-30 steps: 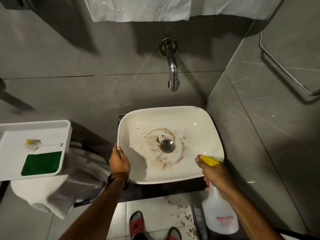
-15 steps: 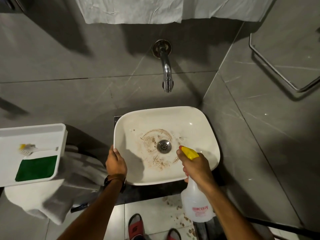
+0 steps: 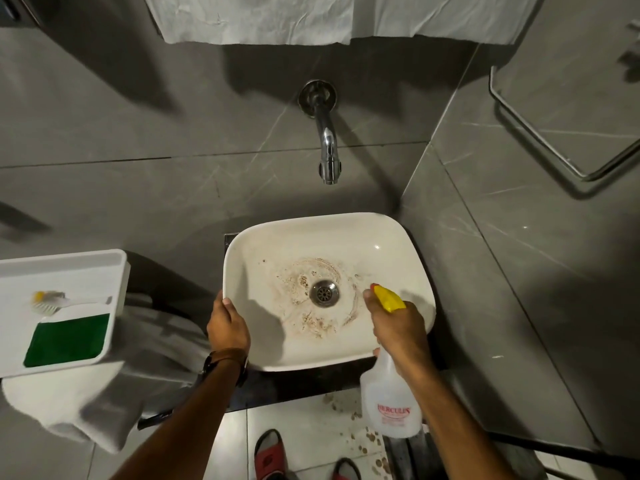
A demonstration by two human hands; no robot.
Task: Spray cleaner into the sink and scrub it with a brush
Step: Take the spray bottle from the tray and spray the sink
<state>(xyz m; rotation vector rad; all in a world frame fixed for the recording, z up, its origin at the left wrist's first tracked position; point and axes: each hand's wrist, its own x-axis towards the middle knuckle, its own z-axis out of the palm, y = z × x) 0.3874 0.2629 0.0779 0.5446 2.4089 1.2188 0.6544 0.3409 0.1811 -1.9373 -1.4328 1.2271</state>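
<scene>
A white sink basin [image 3: 388,244] sits below a chrome wall tap [image 3: 328,147], with brown stains ringing its metal drain [image 3: 324,293]. My left hand [image 3: 227,327] grips the sink's left rim. My right hand [image 3: 398,327] holds a clear spray bottle [image 3: 391,407] with a yellow nozzle [image 3: 388,298]. The nozzle is over the basin's right side and points toward the drain. A white brush [image 3: 59,303] with a yellow tip lies in a white tray [image 3: 69,268] at the left, beside a green pad [image 3: 67,339].
White and grey towels [image 3: 104,400] lie under the tray. A white cloth [image 3: 277,15] hangs above the tap. A metal rail [image 3: 540,140] is mounted on the right wall. Red sandals [image 3: 270,455] and brown spots [image 3: 363,438] show on the floor tiles below.
My right hand carried the spray bottle leftward from the sink's right edge to over the basin, nozzle near the drain. My left hand stayed on the rim.
</scene>
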